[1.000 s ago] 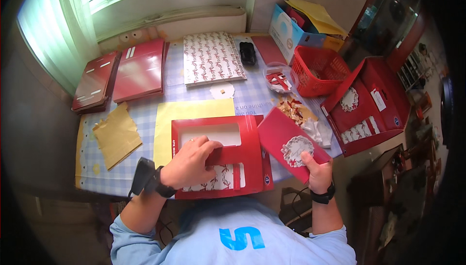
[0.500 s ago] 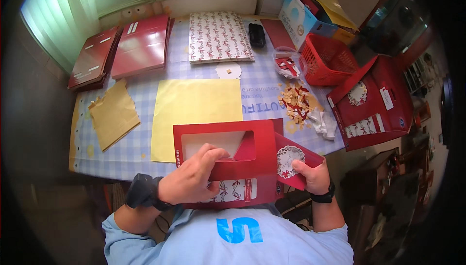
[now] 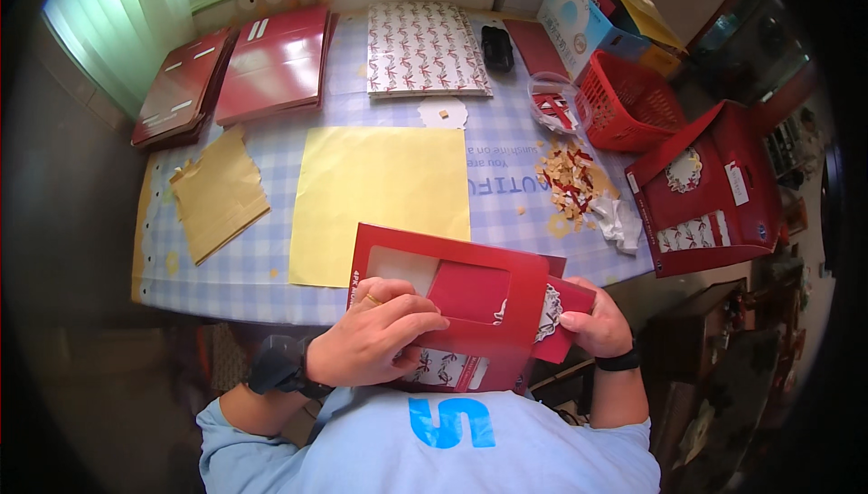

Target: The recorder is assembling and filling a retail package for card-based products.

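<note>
A red cardboard folder (image 3: 529, 300) with a cut-out window is held in front of my body, its lower edge against my shirt. My left hand (image 3: 384, 336) lies over its left part, fingers bent and resting at the window. In my right hand (image 3: 601, 324) is a red card (image 3: 554, 342) with a white lacy wreath (image 3: 549, 311), pinched under the thumb. The card is partly inside the folder from the right side, and its red face fills much of the window. My right fingers beneath the card are hidden.
A yellow sheet (image 3: 384, 196) lies beyond the folder, with brown paper (image 3: 221, 191) to its left. Red folder stacks (image 3: 276, 65) and a patterned stack (image 3: 425, 47) stand behind. Right are paper scraps (image 3: 570, 178), a tub (image 3: 556, 105), a red basket (image 3: 628, 101) and an upright red folder (image 3: 705, 196).
My right hand has pushed the red card leftward, further into the folder, and it now shows through more of the window. The folder has tilted and shifted slightly right; my left fingers still rest at the window.
</note>
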{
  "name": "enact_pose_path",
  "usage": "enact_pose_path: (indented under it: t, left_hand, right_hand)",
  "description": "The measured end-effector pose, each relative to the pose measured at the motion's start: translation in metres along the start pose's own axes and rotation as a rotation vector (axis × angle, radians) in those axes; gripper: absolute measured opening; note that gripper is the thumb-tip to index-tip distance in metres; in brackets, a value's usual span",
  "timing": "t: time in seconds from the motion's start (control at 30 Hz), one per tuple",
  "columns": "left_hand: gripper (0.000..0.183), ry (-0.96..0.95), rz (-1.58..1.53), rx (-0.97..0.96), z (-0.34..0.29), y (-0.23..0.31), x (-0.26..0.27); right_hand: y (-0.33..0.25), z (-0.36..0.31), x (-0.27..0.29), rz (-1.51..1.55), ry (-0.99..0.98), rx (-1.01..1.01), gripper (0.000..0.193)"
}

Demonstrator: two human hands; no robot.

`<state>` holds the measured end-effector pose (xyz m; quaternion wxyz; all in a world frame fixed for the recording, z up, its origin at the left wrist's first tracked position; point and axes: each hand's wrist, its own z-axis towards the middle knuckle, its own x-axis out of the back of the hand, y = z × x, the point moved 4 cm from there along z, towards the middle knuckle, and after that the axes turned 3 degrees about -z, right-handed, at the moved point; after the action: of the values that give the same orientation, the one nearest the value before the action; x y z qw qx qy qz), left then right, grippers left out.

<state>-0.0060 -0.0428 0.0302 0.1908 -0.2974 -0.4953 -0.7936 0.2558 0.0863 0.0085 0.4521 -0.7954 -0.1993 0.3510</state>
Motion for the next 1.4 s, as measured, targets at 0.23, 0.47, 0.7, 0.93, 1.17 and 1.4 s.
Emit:
enact_pose_path:
  t: [0.23,0.47,0.7,0.93,1.17,1.4]
  left_hand:
    - [0.042,0.085,0.072,-0.126,-0.011,0.005,-0.009]
    - [0.025,0.514,0.353,-0.202,-0.049,0.017,-0.01]
    - [0.071,0.706,-0.538,0.235,-0.059,-0.015,0.005]
    - [0.057,0.458,-0.578,0.373,-0.051,-0.012,-0.006]
    - [0.055,0.463,-0.526,0.485,-0.05,-0.014,0.001]
    - [0.064,0.649,-0.605,0.584,-0.042,-0.005,0.005]
  right_hand:
    - [0.009,0.007,-0.009,-0.149,-0.045,0.052,0.032]
    - [0.013,-0.003,0.0,-0.29,-0.036,0.165,0.027]
    - [0.023,-0.006,0.004,-0.343,0.014,0.177,0.021]
    - [0.016,-0.003,-0.016,-0.502,-0.05,0.326,0.03]
    - [-0.006,-0.002,-0.031,-0.628,-0.279,0.25,0.037]
    - [-0.024,0.01,-0.049,-0.827,-0.239,0.31,0.044]
